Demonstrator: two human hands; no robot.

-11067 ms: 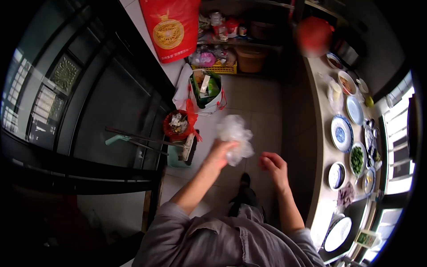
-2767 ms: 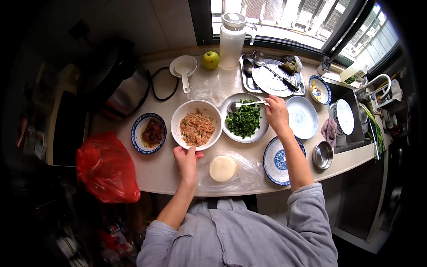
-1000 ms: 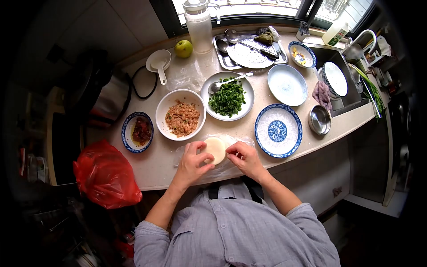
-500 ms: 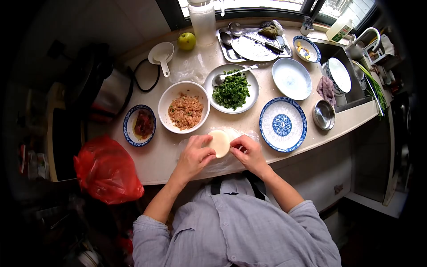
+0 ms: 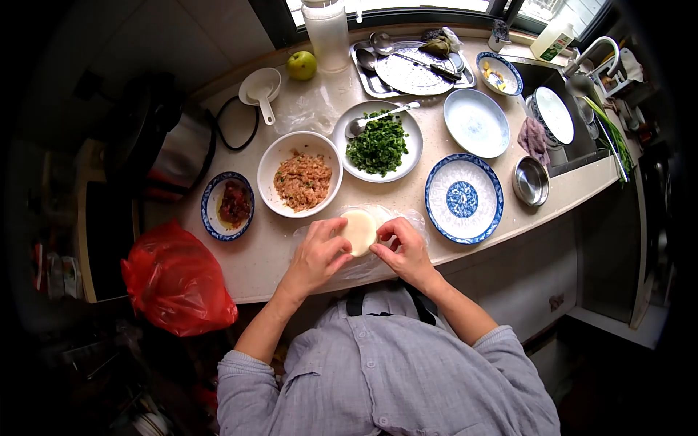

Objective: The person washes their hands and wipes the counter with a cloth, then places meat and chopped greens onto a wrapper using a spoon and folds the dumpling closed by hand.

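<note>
Since both hands are right at the pale dough disc [image 5: 359,231], neither has any reaching to do. The left hand [image 5: 316,253] has thumb and fingers parted, tips on the disc's left edge, more steadying than gripping imo. The right hand [image 5: 407,254] has thumb and index nearly together at the right edge; can't tell if they've actually got hold of it. So the disc is dead between them, neither hand really nearer, and it's round, so no long axis to line up. Nothing's in the way between fingers and dough.

It's lying on a crumpled clear plastic bag [image 5: 363,270] near the counter's front edge. Just past the left fingers there's a white bowl [image 5: 270,198] of minced filling [image 5: 302,183], then a plate [image 5: 410,158] of chopped greens [image 5: 376,150] with a spoon [image 5: 401,110] across it, handle pointing right. Blue-rimmed plate [image 5: 445,218] off beyond the right hand, red bag [image 5: 178,283] way over left.
</note>
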